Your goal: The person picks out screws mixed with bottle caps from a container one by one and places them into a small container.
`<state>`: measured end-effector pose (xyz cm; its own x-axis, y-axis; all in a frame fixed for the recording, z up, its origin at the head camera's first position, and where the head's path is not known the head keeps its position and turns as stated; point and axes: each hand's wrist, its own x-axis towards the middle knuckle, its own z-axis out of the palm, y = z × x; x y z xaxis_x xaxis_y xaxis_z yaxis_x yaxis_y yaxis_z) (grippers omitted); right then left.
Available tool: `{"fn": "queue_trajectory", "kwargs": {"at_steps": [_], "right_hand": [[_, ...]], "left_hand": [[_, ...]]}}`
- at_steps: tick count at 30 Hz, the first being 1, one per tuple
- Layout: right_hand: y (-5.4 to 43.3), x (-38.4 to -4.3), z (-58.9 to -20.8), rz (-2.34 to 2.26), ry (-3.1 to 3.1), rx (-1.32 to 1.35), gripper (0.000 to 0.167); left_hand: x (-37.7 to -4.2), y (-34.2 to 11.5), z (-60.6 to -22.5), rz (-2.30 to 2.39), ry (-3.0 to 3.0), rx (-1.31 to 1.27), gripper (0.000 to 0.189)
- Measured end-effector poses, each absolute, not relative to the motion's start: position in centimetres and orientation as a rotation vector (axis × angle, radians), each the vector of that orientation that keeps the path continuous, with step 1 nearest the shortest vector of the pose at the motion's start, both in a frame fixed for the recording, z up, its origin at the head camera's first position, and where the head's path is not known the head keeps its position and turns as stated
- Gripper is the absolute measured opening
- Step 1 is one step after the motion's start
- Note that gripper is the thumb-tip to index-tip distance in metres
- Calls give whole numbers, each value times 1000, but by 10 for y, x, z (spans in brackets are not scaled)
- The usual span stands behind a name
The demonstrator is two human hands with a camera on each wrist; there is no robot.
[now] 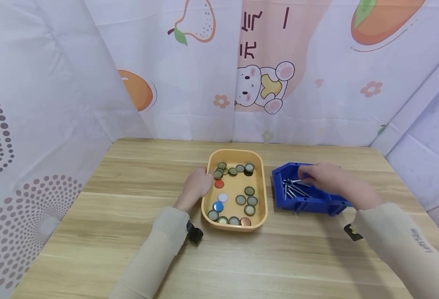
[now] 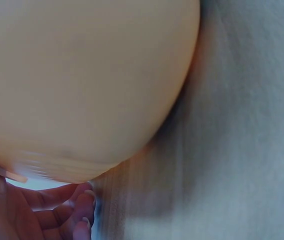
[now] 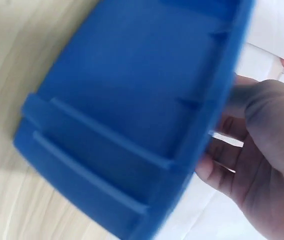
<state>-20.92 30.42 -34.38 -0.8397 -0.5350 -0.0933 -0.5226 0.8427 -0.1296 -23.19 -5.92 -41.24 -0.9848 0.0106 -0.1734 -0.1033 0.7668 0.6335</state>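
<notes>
My left hand [image 1: 198, 182] grips the left rim of a yellow plastic tray [image 1: 235, 227]; in the left wrist view its fingers [image 2: 84, 200] curl beside the outer wall. Crown bottle caps [image 1: 240, 200], mostly turned inside up, lie in the tray. Among them are a red cap [image 1: 219, 184], a blue cap [image 1: 218, 206] and a copper-coloured one [image 1: 245, 221]. At the right, my right hand [image 1: 328, 177] reaches into a blue plastic bin [image 1: 279, 195] and pinches a silver screw [image 1: 296, 181]. Several more screws [image 1: 293, 192] lie below it. The bin wall partly hides these fingertips in the right wrist view.
Both containers stand on a light wood table [image 1: 137, 207], the tray left of the bin with a narrow gap between them. A printed white curtain [image 1: 189, 83] hangs behind the table's back edge. Dark wrist-worn devices [image 1: 195, 233] sit at both sleeves.
</notes>
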Motion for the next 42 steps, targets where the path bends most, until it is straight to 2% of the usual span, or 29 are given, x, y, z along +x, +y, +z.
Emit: {"fn": "queue_trajectory", "kwargs": {"at_steps": [8, 23, 42], "right_hand": [[305, -205, -351, -120, 2904, -770, 18], [294, -202, -342, -321, 2964, -846, 11], [281, -201, -333, -505, 2954, -740, 20]], "left_hand": [[-232, -58, -414, 1010, 2800, -72, 39], [-230, -58, -412, 1029, 2784, -84, 41], [-229, -57, -408, 947, 2821, -7, 36]]}}
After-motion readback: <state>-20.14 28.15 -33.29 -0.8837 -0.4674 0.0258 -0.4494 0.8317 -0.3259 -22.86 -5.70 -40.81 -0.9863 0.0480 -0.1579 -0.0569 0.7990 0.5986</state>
